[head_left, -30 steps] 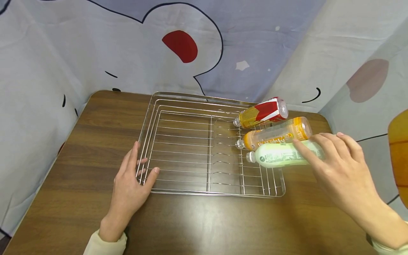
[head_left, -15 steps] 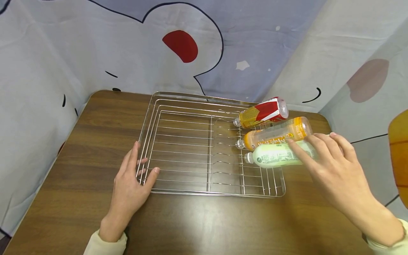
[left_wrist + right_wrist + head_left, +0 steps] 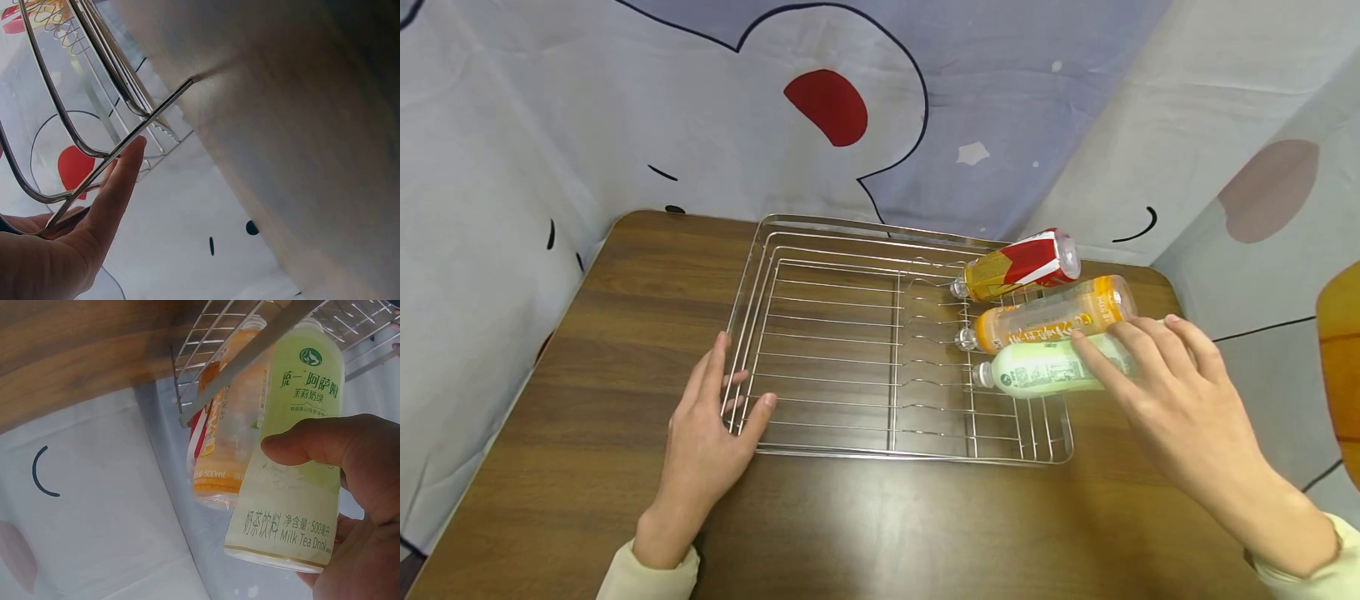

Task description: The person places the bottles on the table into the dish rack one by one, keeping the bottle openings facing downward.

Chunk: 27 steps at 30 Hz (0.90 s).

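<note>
In the head view my right hand (image 3: 1172, 408) grips a pale green milk tea bottle (image 3: 1045, 367), its neck pointing left over the right end of a wire dish rack (image 3: 892, 367). The right wrist view shows the thumb across the label of this bottle (image 3: 300, 506), fingers wrapped behind it. Beside it an orange-labelled clear bottle (image 3: 1045, 315) lies on the rack, and beyond that a red-and-yellow-labelled bottle (image 3: 1018, 267). My left hand (image 3: 707, 437) holds the rack's left end, thumb inside the rim and some fingertips through the wires. Its fingers (image 3: 122, 181) lie along the wires in the left wrist view.
The rack stands on a brown wooden table (image 3: 850, 533), its rear side close to the patterned curtain (image 3: 700, 108). The curtain also hangs along the left and right sides. An orange shape (image 3: 1341, 367) shows at the right edge of the head view.
My right hand has moved slightly left, bringing the milk tea bottle farther over the rack. The left hand and the other two bottles keep their places.
</note>
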### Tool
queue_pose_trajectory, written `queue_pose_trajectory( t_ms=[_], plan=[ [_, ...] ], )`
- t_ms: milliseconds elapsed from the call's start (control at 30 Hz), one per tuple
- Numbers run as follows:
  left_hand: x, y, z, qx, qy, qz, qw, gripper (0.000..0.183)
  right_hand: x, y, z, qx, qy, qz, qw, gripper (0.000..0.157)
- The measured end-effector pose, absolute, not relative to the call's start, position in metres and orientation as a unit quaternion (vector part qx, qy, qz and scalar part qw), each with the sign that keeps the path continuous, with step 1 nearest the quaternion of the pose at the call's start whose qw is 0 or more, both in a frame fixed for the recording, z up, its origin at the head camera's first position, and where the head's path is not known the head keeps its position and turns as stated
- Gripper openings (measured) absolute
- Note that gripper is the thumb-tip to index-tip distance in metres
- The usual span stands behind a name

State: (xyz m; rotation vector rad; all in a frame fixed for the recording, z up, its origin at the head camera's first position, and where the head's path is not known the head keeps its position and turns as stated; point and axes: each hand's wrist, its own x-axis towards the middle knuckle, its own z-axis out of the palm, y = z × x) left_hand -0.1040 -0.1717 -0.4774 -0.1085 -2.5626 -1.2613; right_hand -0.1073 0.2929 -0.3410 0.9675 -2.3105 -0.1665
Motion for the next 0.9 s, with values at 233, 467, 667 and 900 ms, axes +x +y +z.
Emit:
queue_pose_trajectory(
  t_ms=[233,467,667,900],
  plan=[
    [-0.104,-0.172,-0.478,-0.039,-0.887,-0.437,0.143,0.092,-0.107,0.295,-0.344,0.371,-0.878,-0.072,0.294,0.062],
    [-0.104,-0.172,-0.478,-0.037,-0.887,-0.437,0.142,0.092,-0.108,0.295,-0.347,0.372,-0.878,-0.079,0.291,0.062],
    [-0.104,-0.171,-0.477,-0.038,-0.888,-0.437,0.140,0.092,-0.108,0.295,-0.350,0.374,-0.878,-0.084,0.287,0.062],
    [-0.104,-0.172,-0.477,-0.038,-0.887,-0.438,0.141,0.092,-0.108,0.294,-0.355,0.375,-0.879,-0.082,0.283,0.060]
  ],
)
